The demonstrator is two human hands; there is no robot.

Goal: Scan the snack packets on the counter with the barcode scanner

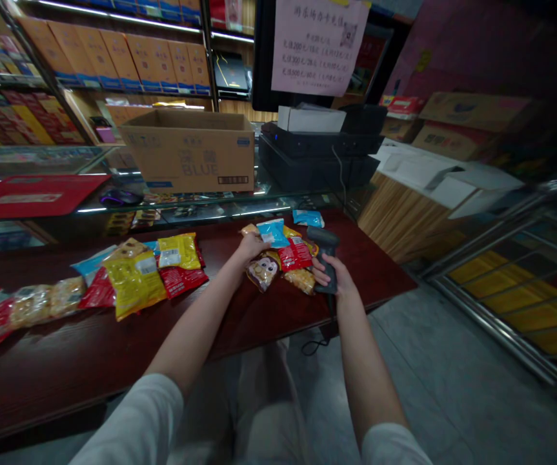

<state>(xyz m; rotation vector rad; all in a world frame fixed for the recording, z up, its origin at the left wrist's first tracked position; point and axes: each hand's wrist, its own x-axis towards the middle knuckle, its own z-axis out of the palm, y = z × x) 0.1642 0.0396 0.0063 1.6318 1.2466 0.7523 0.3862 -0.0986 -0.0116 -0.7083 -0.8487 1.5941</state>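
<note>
My right hand [332, 276] is wrapped around the grip of a dark barcode scanner [324, 240], its head over the right side of a small pile of snack packets. My left hand [252, 247] is closed at the pile's left side, with the thumb on the edge of a blue snack packet [273, 232]. The other fingertips are partly hidden. Beside and below it lie a packet with a cartoon face [263, 271], a red packet [296, 254] and a clear packet of tan snacks [300, 280]. Another blue packet [308, 218] lies behind the scanner.
More packets, including a yellow packet [137, 283], lie on the left of the dark red table [230, 323]. Behind stand a cardboard box [191, 152] on a glass counter and a black printer-like machine [312, 158]. A metal rail [491, 326] is at right.
</note>
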